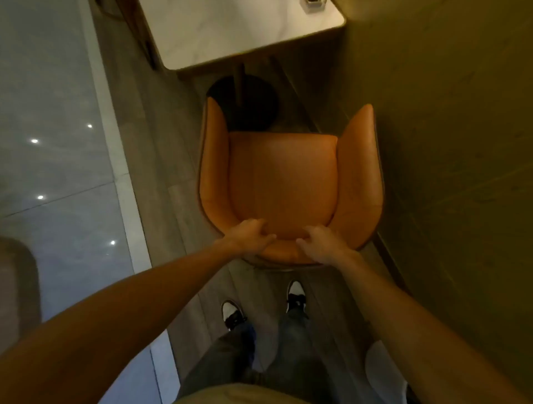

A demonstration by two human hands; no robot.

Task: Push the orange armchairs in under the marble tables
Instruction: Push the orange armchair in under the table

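Note:
An orange armchair (284,176) stands directly in front of me, its open front facing a white marble table (219,31) at the top of the view. A gap of floor separates the seat's front edge from the table's near edge. My left hand (249,235) and my right hand (324,243) both grip the top of the chair's backrest, fingers curled over the rim. The table's dark round base (243,101) shows on the floor between the chair's arms.
A dark wall (447,144) runs close along the chair's right side. Glossy pale tiles (52,144) lie to the left of the wood-look floor strip (161,161). My two shoes (264,305) stand just behind the chair. A small object (314,2) sits on the table's far corner.

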